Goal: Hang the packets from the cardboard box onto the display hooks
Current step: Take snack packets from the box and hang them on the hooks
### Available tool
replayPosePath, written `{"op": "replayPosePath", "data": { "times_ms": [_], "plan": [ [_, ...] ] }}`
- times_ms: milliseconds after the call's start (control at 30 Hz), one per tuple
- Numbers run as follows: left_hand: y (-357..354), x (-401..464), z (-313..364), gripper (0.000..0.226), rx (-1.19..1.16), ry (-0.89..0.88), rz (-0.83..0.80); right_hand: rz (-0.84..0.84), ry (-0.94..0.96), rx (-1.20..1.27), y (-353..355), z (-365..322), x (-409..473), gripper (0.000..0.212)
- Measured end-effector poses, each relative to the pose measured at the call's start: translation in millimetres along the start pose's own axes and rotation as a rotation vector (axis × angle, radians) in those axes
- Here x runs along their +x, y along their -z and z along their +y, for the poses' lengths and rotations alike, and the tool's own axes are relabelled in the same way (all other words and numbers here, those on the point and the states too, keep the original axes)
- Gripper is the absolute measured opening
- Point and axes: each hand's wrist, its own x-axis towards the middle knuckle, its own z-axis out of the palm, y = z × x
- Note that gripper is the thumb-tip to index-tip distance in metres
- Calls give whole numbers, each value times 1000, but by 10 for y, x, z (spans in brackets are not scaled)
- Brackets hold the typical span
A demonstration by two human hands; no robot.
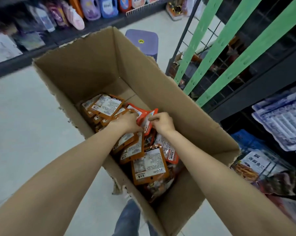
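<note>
Your both hands deep inside cardboard box (96, 65), torn rim high around forearms. Left hand (126, 120) fingers curled on red packet (138, 111); right hand (162, 122) pinches second red packet (148, 124), thumb on top. Orange packets (149, 166) cover box bottom. Green display strips (210, 53) just beside right wall; open floor (24, 116) at left

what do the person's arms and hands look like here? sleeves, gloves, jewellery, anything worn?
Both forearms are bare along their whole visible length: no sleeves show. The left hand and right hand are ungloved, and no watch, bracelet or ring shows on what is visible. The only clothing in frame is blue denim on the legs at the bottom edge.
</note>
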Motion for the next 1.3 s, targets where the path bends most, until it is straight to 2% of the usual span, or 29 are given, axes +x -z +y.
{"op": "replayPosePath", "data": {
  "times_ms": [167,233,300,367,500,600,667,767,800,900,1067,1167,1300],
  "plan": [
    [384,-392,218,33,-327,-185,277,76,276,-46,451,-275,-307,30],
    [533,-578,296,31,-451,-249,295,104,366,-83,636,-376,-418,23],
    [684,-814,401,46,-586,-307,277,164,463,-96,806,-468,-513,17],
    [826,-1057,527,50,-547,-384,319,259,554,-105,970,-545,-624,12],
    [1085,-1431,840,23,-296,-476,561,451,634,-112,1356,-641,-865,14],
    [1248,-1629,1162,20,-274,-487,691,532,687,-117,1746,-617,-1092,18],
    [1316,-1764,1424,18,-313,-534,695,532,671,-106,2077,-538,-1279,15],
    [1365,-1953,1886,9,-413,-644,668,485,657,94,2582,-345,-1623,6],
    [1375,-2018,2070,7,-442,-708,666,506,663,122,2728,-266,-1747,10],
    [1372,-2199,2667,17,-455,-886,676,596,649,225,3117,-6,-2054,13],
    [1285,-2405,3706,5,-530,-1062,688,801,624,400,3752,482,-2508,14],
    [1198,-2511,4317,4,-578,-1116,664,925,606,431,4096,763,-2743,14],
    [1077,-2634,4977,7,-658,-1170,551,1075,572,448,4484,1095,-2920,7]
  ]
}}
